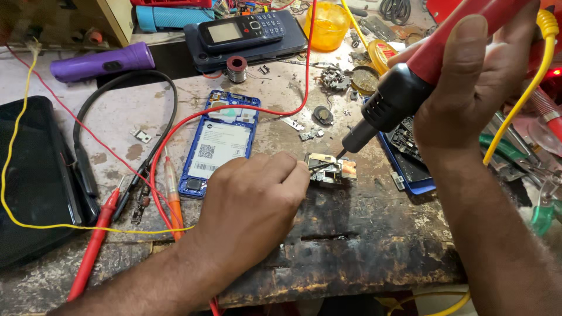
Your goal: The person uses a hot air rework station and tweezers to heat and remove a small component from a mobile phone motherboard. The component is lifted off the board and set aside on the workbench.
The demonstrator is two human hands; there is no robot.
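My right hand (468, 88) grips a red and black soldering iron (404, 88) with a yellow cable, held at a slant so its tip touches a small circuit board (331, 169) on the worn wooden bench. My left hand (252, 205) rests on the bench just left of that board. Its fingers pinch thin tweezers (319, 167) whose point lies on the board. An opened blue phone body (219, 140) with its white-labelled battery showing lies behind my left hand.
A black button phone (243, 29) lies on a dark case at the back, beside a purple torch (102, 61) and a yellow tub (328, 23). Red and black meter probes (93, 240) and wires run across the left. A black pouch (32, 175) sits far left; loose parts and tools lie at right.
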